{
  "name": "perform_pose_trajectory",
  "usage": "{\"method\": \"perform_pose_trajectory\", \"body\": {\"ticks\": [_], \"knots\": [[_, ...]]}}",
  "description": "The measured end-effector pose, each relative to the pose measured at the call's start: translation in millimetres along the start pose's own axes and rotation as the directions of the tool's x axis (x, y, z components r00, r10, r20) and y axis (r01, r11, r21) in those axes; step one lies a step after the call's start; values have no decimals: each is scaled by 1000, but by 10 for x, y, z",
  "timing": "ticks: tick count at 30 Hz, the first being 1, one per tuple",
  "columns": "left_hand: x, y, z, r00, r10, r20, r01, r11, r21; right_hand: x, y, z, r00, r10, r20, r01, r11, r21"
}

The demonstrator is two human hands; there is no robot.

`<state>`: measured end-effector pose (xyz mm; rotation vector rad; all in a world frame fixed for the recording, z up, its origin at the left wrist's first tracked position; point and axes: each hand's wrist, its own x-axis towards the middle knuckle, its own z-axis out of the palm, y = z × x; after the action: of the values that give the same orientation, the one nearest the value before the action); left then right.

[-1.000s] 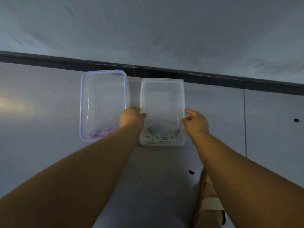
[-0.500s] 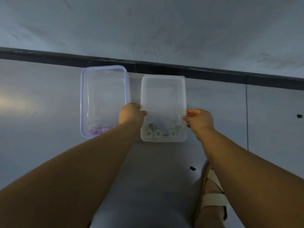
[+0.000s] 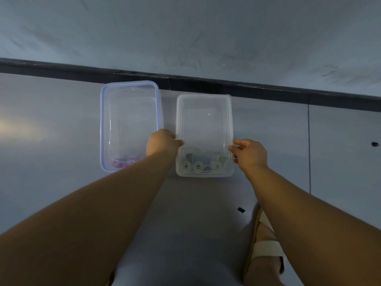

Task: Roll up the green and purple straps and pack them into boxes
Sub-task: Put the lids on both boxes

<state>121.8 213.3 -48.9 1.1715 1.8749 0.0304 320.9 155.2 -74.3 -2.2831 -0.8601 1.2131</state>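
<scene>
The left forearm crosses the near right corner of the blue-rimmed box (image 3: 128,83) and covers part of the purple rolls (image 3: 123,163) lying at its near end, so their number cannot be told. The green rolls (image 3: 196,166) sit at the near end of the clear box (image 3: 204,96), blurred by the cloudy plastic. Dark shapes show among them, too dim to name. Whether a lid lies on either box is hard to judge.

The left hand (image 3: 162,144) grips the clear box's left rim with the thumb on the edge; its fingers are hidden behind the back of the hand. The right hand (image 3: 250,153) pinches the right rim between thumb and fingers.

Both boxes stand side by side on a smooth grey floor (image 3: 51,182), apart from each other, their far ends near a black baseboard (image 3: 268,89) under a scuffed grey wall (image 3: 185,27). Two small dark specks (image 3: 240,209) lie on the floor, and a foot in a pale sandal (image 3: 266,246) is half hidden under the right arm — the rest is cut off by the frame.
</scene>
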Motion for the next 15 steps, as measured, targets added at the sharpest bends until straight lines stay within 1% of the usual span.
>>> {"method": "perform_pose_trajectory", "body": {"ticks": [2,4,7,9,10,13,15], "knots": [[-11,-3,3,1000,9,-10,-9,1000,29,-59,0,-66,996,-13,90,11,1000,28],[-34,-20,15,1000,27,-10,-26,999,38,-124,22,-151,975,1,221,-25,994,108],[-95,-88,53,1000,22,21,-23,999,37,-180,86,-235,943,32,331,-68,993,98],[-145,-153,81,997,-30,70,27,999,34,-216,122,-248,927,73,368,-113,990,87],[-179,-181,91,993,-72,95,72,997,2,-233,139,-246,922,90,376,-129,988,80],[-272,-246,122,959,-219,182,254,946,-201,-272,160,-220,923,109,370,-148,986,78],[-317,-280,141,941,-247,231,304,918,-256,-295,154,-190,920,112,375,-163,981,107]]}}
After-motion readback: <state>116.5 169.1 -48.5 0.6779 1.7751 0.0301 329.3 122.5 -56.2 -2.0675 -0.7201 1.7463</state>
